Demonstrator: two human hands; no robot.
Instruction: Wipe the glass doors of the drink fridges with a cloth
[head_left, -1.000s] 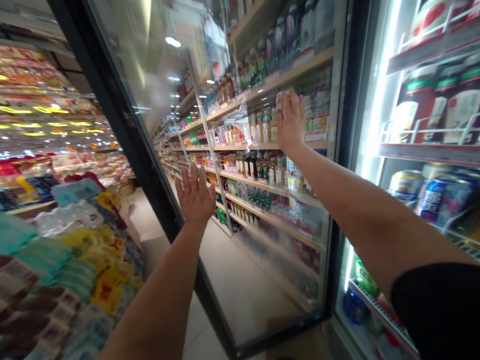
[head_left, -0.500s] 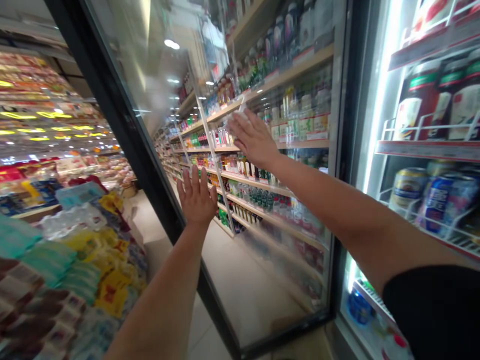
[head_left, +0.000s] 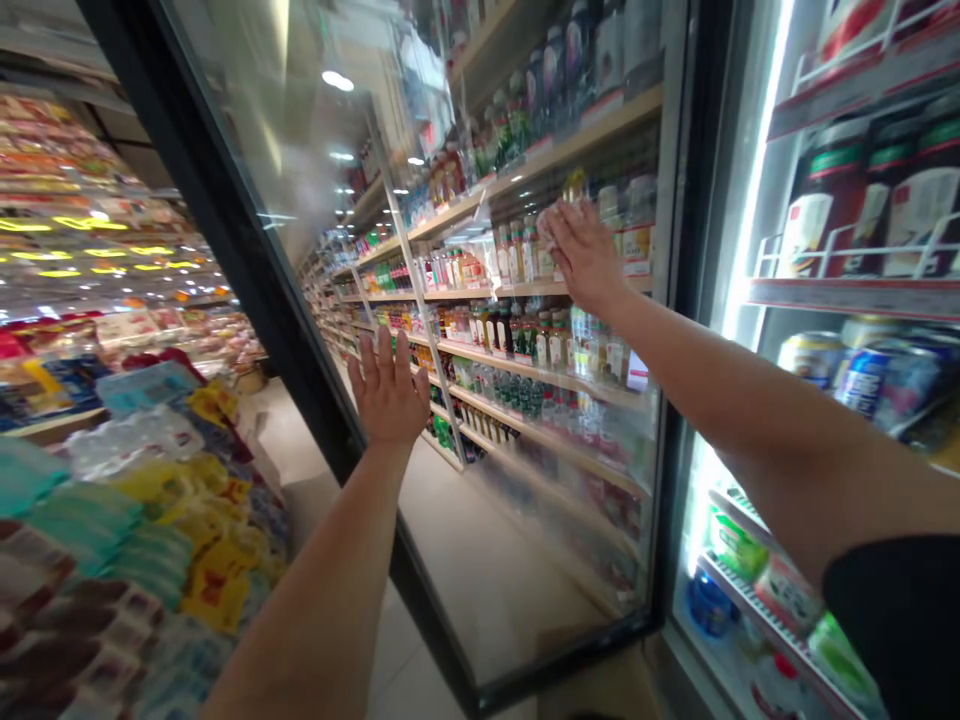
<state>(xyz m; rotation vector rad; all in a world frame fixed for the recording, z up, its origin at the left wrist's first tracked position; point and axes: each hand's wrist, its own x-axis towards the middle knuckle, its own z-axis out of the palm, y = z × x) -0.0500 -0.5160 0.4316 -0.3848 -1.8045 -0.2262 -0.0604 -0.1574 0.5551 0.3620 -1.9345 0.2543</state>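
A glass door [head_left: 517, 590] in a black frame stands swung open in front of me. My left hand [head_left: 388, 395] lies against the glass near the frame's left side, fingers spread and holding nothing. Higher and to the right, my right hand [head_left: 589, 258] presses a crumpled pale cloth [head_left: 553, 222] to the pane. Most of the cloth is hidden under the fingers, so I cannot tell whether it is fabric or tissue. Through and on the glass show shelves of bottles, partly blurred by reflections.
At the right is a lit cooler with dark bottles [head_left: 817, 200], cans [head_left: 862, 375] and wire-fronted shelves [head_left: 840, 292]. Stacked yellow packets [head_left: 217, 580] and teal packs [head_left: 90, 520] stand at the lower left. Pale tiled floor [head_left: 289, 430] runs between them and the door.
My right hand has slid with the cloth to the right across the glass, and slightly down. My left hand stays at about the same place on the pane.
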